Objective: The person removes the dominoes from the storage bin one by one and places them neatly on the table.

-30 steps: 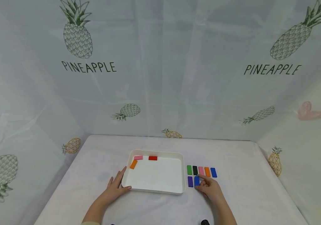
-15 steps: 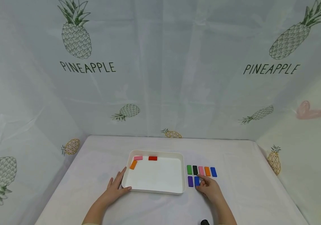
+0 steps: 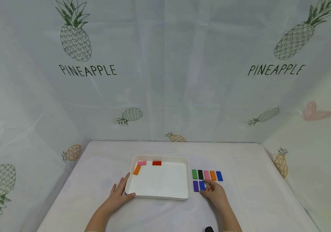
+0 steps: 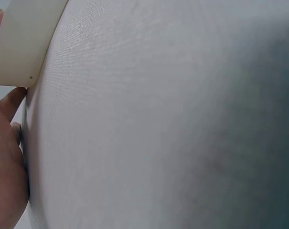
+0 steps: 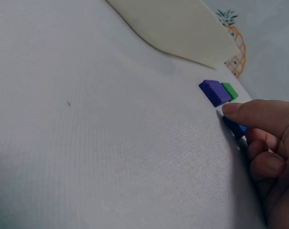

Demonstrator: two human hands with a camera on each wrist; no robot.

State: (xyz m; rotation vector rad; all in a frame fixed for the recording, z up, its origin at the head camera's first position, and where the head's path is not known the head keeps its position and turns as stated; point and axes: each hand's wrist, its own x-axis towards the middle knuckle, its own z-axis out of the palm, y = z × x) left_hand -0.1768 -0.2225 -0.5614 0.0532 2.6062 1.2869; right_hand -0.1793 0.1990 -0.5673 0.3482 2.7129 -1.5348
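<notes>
A shallow white tray (image 3: 165, 197) lies on the table with a pink block (image 3: 142, 163), a red block (image 3: 156, 163) and an orange block (image 3: 137, 170) inside. My left hand (image 3: 116, 195) rests at its left end, fingers spread along the side and thumb on the front rim. To the tray's right, my right hand (image 3: 216, 194) pinches a small blue block (image 3: 202, 185) by its ends, the thumb at the near end and a finger at the far end. The block still lies on the cloth. The right wrist view shows this blue block (image 5: 235, 128) partly hidden by the fingers.
Beside the pinched block lies a purple block (image 3: 195, 186). Behind stand in a row a green block (image 3: 194, 174), a black block (image 3: 200, 174), a pink block (image 3: 207, 175), an orange block (image 3: 213, 175) and another blue block (image 3: 219, 176). A black object (image 3: 209, 229) shows at the front edge.
The head view has shifted slightly. Both hands stay at nearly the same places; the right thumb sits a little further left at the blue block's near end.
</notes>
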